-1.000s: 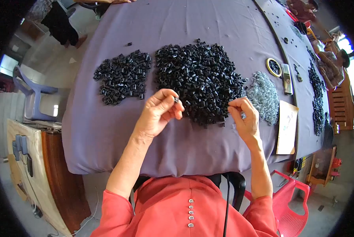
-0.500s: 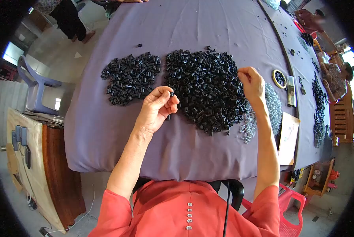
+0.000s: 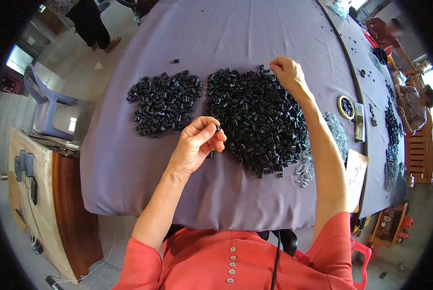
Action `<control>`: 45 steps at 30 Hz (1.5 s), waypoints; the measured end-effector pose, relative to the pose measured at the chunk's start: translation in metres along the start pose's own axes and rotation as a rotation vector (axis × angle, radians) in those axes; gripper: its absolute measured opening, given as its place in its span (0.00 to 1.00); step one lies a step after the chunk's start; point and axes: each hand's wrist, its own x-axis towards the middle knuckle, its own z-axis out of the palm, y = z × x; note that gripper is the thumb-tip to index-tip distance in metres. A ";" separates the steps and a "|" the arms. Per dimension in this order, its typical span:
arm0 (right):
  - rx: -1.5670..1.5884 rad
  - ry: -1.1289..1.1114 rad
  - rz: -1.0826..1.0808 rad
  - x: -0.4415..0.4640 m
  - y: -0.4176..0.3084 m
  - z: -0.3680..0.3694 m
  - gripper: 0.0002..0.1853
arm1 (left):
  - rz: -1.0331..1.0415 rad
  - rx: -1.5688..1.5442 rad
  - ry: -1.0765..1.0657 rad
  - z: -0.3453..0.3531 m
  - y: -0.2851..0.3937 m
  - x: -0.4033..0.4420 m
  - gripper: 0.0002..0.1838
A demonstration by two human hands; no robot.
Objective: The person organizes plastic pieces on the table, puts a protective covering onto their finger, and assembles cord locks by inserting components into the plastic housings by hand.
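My left hand (image 3: pixel 199 142) pinches a small black plastic piece (image 3: pixel 218 128) between thumb and forefinger, in front of the gap between two heaps. The other fingers curl toward the palm. At the far right edge of the large heap of black plastic pieces (image 3: pixel 255 121), my right hand (image 3: pixel 288 72) has its fingertips pressed together. Whatever they hold, if anything, is hidden. A smaller heap of black pieces (image 3: pixel 165 104) lies to the left. Beyond my right forearm is a pile of small clear or silvery parts (image 3: pixel 336 133), partly covered by that arm.
A round yellow-rimmed container (image 3: pixel 346 107) and a metallic box (image 3: pixel 359 123) stand right of my forearm, near a card (image 3: pixel 355 174). One loose piece (image 3: pixel 176 61) lies behind the small heap. Two people sit at the right; another heap (image 3: pixel 392 140) lies before them. A plastic chair (image 3: pixel 47 104) stands left.
My right hand has moved up and left, to the far edge of the large heap. My left hand keeps its pinch on the black piece. The whole view has shifted slightly.
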 end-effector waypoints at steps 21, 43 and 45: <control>-0.359 -0.144 0.056 0.013 -0.006 0.017 0.06 | -0.042 -0.036 -0.058 0.008 0.002 -0.003 0.07; 0.903 -0.152 0.254 -0.165 -0.136 -0.002 0.04 | -0.015 0.051 -0.070 0.012 -0.006 -0.008 0.06; 0.892 -0.137 0.257 -0.168 -0.134 0.004 0.04 | -0.014 0.066 -0.083 0.014 -0.011 -0.008 0.06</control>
